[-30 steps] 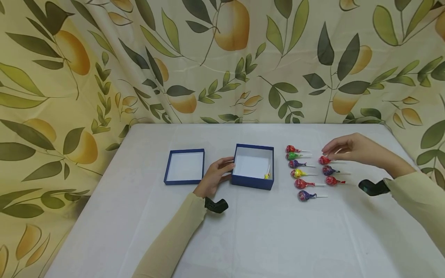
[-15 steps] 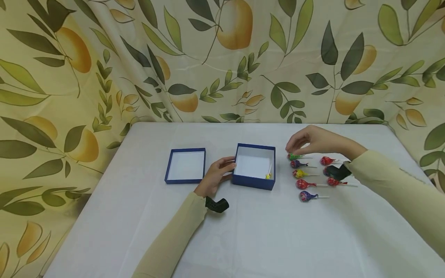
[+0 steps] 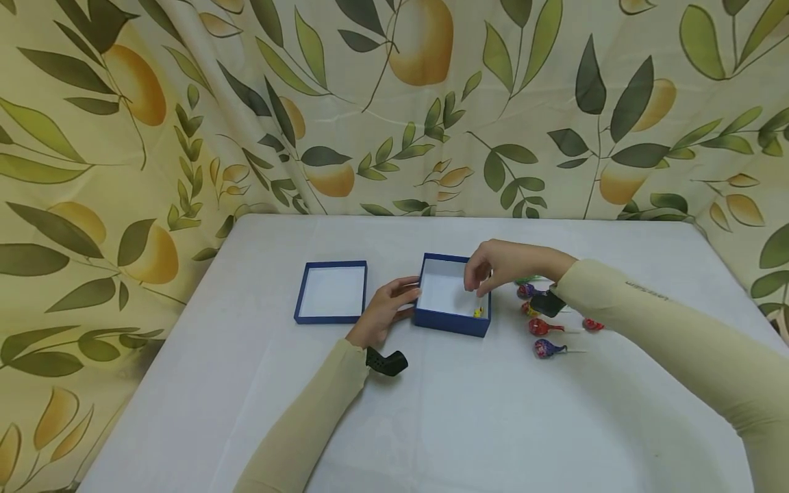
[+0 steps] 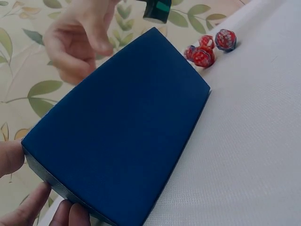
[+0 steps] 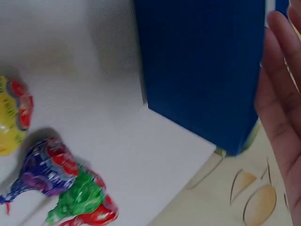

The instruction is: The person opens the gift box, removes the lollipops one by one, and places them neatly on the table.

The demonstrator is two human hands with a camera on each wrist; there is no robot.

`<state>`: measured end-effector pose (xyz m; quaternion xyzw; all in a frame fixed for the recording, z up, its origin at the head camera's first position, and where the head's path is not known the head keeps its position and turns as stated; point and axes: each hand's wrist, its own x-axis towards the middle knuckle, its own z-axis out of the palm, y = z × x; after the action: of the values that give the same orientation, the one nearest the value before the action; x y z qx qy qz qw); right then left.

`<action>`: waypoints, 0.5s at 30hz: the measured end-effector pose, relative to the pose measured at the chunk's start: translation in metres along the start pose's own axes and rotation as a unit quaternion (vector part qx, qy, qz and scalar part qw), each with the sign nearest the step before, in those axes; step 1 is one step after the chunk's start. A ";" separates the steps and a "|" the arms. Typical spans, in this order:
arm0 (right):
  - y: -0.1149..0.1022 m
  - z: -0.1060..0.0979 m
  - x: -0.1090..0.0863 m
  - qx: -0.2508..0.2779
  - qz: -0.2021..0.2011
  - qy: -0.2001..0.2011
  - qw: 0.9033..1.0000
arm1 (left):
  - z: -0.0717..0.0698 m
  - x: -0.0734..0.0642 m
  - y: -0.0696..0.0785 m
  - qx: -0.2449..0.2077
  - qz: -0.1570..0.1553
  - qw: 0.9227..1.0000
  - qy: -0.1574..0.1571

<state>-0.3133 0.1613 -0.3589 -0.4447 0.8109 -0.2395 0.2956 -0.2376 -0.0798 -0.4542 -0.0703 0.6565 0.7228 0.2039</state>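
The open blue box (image 3: 453, 322) with a white inside stands mid-table. My left hand (image 3: 382, 311) rests against its left wall; the left wrist view shows several fingertips touching that side. A lollipop with a yellow wrapper (image 3: 478, 312) leans inside the near right corner, its stick up. Over the right part of the box hovers my right hand (image 3: 496, 266), fingertips lowered; whether they hold anything is hidden. Right of the box lie several wrapped lollipops, among them a red lollipop (image 3: 539, 326), a purple lollipop (image 3: 547, 349), and a green lollipop (image 5: 83, 195) in the right wrist view.
A blue-rimmed white box lid (image 3: 333, 293) lies inside up, left of the left hand. All of this is on a white-covered table (image 3: 481, 418). A curtain (image 3: 345, 103) with fruit and leaf print hangs along the back and left side.
My right hand has travelled left from the right-hand group of lollipops, past the green lollipop, to above the box. The left hand stays at the box's left wall.
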 end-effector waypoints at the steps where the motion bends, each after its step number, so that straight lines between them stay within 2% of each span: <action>1: 0.000 0.001 0.004 -0.004 -0.003 -0.011 1.000 | 0.000 0.000 0.000 -0.002 0.000 1.000 0.001; 4: 0.001 0.004 0.013 -0.016 -0.003 -0.044 0.999 | 0.000 -0.001 0.000 -0.005 0.001 1.000 0.006; 9: 0.005 0.006 0.024 -0.021 0.037 -0.093 0.995 | 0.001 -0.002 -0.001 0.002 0.003 1.000 0.011; 15: 0.009 0.002 0.032 -0.042 0.052 -0.114 0.991 | 0.001 -0.002 -0.003 0.001 0.005 1.000 0.013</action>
<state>-0.3305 0.1378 -0.3747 -0.4384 0.8034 -0.1373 0.3789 -0.2346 -0.0791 -0.4557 -0.0765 0.6603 0.7221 0.1917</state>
